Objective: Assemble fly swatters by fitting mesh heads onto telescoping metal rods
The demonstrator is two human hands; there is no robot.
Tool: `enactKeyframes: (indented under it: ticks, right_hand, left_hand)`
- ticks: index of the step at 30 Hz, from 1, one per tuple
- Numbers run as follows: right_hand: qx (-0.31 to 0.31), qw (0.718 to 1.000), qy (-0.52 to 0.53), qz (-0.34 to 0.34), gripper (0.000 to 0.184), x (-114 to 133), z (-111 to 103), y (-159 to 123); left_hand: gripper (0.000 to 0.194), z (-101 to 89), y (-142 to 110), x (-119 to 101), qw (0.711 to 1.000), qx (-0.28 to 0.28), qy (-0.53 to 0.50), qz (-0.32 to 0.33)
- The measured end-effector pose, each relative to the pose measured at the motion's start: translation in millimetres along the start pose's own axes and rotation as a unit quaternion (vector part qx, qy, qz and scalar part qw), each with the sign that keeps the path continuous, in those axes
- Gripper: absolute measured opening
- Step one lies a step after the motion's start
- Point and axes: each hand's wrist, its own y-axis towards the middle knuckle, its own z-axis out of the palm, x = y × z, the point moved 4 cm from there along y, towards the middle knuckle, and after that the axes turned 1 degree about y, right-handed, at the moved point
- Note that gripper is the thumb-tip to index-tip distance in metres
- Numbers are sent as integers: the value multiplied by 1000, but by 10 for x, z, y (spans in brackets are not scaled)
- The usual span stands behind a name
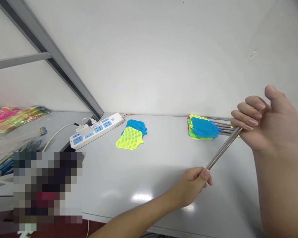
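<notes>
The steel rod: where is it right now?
In the head view, the steel rod sits in the left hand, its upper end reaching the right hand, above the white table.

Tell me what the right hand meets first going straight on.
The stack of plastic fly swatter heads, blue over green, lies first in line from the right hand, which holds a steel rod. Depth is unclear: it could pass above them.

Swatter heads (130, 138) right of power strip (96, 129)
</notes>
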Motion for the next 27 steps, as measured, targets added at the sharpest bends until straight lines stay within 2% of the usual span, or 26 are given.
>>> enactKeyframes:
  ticks: [8, 12, 15, 27]
  right_hand:
    - [-11, 999, 36, -23, 37, -2, 24, -47]
    - [11, 996, 29, -81, 37, 41, 40, -41]
    - [25, 994, 49, -95, 36, 54, 44, -52]
    - [121, 978, 168, -38, 37, 2, 100, -94]
  left_hand:
    - [39, -17, -15, -43, 999, 32, 22, -14]
    - [41, -101, -22, -112, 998, 9, 59, -5]
    - [42, -139, -34, -163, 997, 9, 75, 4]
    - [41, -101, -44, -205, 997, 73, -1, -16]
